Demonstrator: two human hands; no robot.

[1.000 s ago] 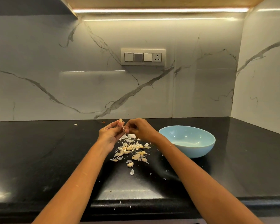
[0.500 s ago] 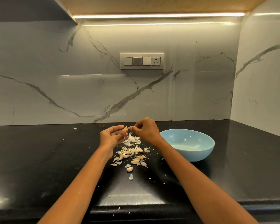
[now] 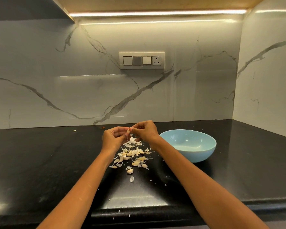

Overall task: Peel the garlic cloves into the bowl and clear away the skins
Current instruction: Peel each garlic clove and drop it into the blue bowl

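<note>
Both hands are meeting above the black bench [image 3: 40,162]: the left hand [image 3: 113,138] is pinching a garlic clove [image 3: 128,130] at its fingertips, and the right hand [image 3: 145,130] is pinching the same clove from the other side. Cloves and skins [image 3: 132,156] are lying scattered just below them. The blue bowl [image 3: 188,146] is sitting just right of the right wrist.

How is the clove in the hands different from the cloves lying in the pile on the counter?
The held clove is up in the air, pinched between the left hand and the right hand; the pile of cloves and skins lies on the black counter. The held clove is a single piece, while the pile is many pieces, scattered. The hands largely hide the held clove; the pile lies in plain view. Both look pale cream, and neither is in the blue bowl.
</note>
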